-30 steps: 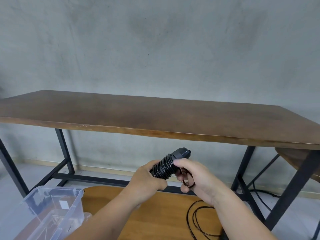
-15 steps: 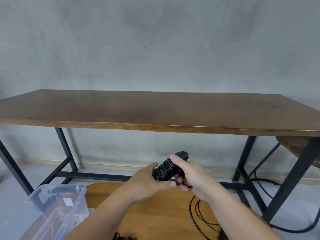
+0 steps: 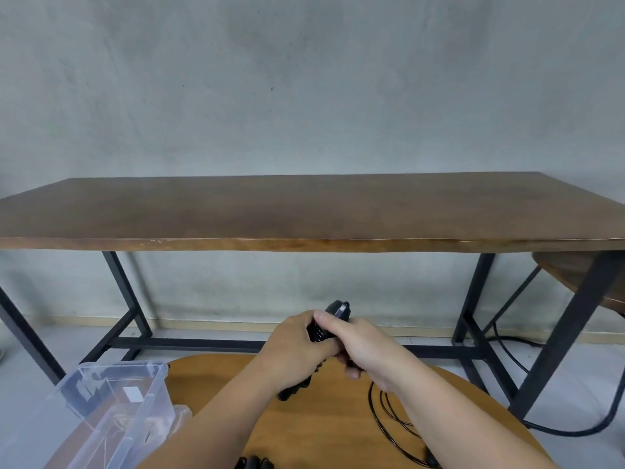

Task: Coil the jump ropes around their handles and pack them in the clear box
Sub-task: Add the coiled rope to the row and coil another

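Note:
Both hands hold a black jump rope bundle in the air above a round wooden table. My left hand grips the handles, whose lower ends stick out below it. My right hand wraps over the coiled cord, thumb on top. Loose black cord trails from my right hand onto the round table. The clear box stands open at the lower left, with little visible inside. Another black rope peeks in at the bottom edge.
A long dark wooden table on black metal legs stands in front against a grey wall. A round stool sits at the right under it. A thick black cable runs over the floor at the right.
Both hands have closed more tightly over the bundle, hiding most of the coils. The camera has tilted, so the hands, box and loose cord sit higher in view.

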Motion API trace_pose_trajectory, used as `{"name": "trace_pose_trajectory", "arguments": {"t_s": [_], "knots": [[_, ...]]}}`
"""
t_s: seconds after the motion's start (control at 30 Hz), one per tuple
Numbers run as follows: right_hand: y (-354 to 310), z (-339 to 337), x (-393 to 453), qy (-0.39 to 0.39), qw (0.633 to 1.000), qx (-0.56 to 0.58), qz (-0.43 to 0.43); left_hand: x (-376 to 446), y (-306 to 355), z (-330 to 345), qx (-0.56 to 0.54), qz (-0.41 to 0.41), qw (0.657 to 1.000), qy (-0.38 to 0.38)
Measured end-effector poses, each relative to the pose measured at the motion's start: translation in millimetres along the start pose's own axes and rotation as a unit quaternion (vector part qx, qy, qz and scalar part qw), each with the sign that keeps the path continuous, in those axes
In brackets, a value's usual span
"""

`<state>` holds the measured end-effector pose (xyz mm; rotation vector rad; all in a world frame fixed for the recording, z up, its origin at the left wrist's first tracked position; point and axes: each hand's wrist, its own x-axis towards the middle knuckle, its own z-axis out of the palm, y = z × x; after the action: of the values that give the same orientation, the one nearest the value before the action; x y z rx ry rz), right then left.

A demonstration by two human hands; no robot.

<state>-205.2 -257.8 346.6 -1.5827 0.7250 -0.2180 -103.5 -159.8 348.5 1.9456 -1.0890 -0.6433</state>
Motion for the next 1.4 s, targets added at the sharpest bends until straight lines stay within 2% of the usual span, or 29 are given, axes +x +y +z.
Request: {"name": "trace_pose_trajectory", "arguments": {"t_s": [0.37, 0.5, 0.6, 0.7, 0.83, 1.0, 1.13, 1.23, 1.4], "knots": [[2, -2, -2, 0.016, 0.999, -0.008, 0.042, -8, -15, 5, -0.014, -0.005, 1.000, 0.003], [2, -6, -1, -0.025, 0.997, 0.023, 0.066, -7, -20, 5, -0.031, -0.004, 0.999, -0.006], [1, -13, -2, -0.060, 0.993, 0.064, 0.081, -9, -21, 3, -0.099, -0.004, 0.995, -0.014], [2, -19, -2, -0.043, 0.993, 0.085, 0.069, -11, -22, 4, -0.185, -0.039, 0.982, -0.003], [4, -20, -3, -0.006, 0.995, 0.094, 0.038, -8, -23, 3, -0.288, -0.077, 0.954, 0.006], [5, -16, -11, 0.035, 0.999, 0.001, -0.033, -4, -25, 0, -0.373, -0.100, 0.922, 0.003], [4, -18, -16, 0.108, 0.988, -0.008, -0.109, -4, -27, -1, -0.413, -0.117, 0.903, -0.023], [5, -21, -17, 0.118, 0.979, 0.022, -0.162, -4, -26, -2, -0.444, -0.124, 0.886, -0.053], [9, -24, -13, 0.134, 0.962, -0.075, -0.224, -2, -23, 0, -0.456, -0.123, 0.880, -0.061]]}}
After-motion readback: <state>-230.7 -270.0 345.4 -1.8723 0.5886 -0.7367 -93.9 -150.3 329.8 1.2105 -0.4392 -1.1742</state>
